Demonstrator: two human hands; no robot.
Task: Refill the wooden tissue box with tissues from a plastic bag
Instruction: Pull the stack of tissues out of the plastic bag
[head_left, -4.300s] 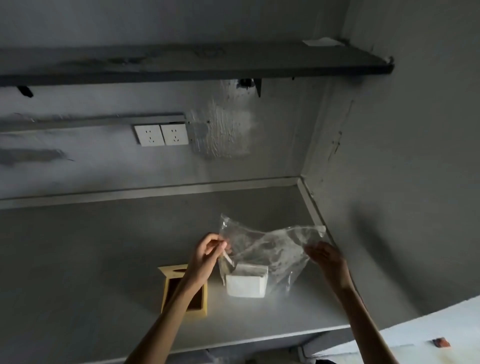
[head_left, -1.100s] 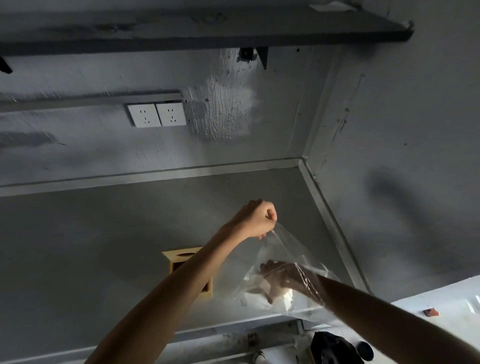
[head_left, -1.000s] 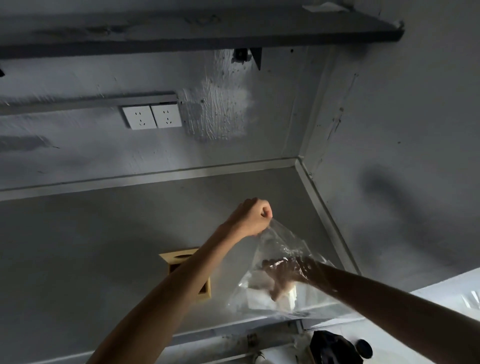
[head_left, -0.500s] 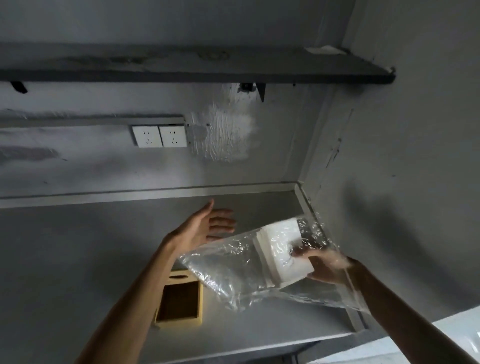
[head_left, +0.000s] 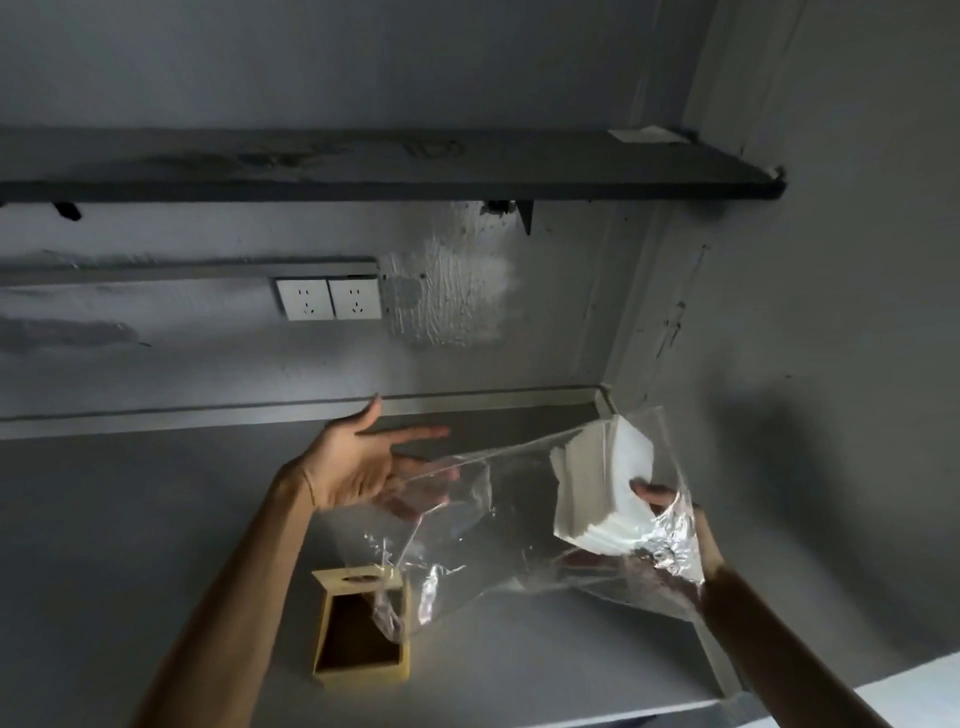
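Gripping a square white tissue stack (head_left: 602, 483) through crinkly clear plastic bag (head_left: 498, 525), right hand (head_left: 670, 525), left hand (head_left: 358, 462) splayed wide.

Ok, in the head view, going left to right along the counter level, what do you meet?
wooden tissue box → left hand, open, palm up at the bag's mouth → clear plastic bag → stack of white tissues → right hand, gripping the stack through the plastic.

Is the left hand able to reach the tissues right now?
Probably yes: the left hand is open at the bag mouth, facing the tissues the right hand holds through the plastic.
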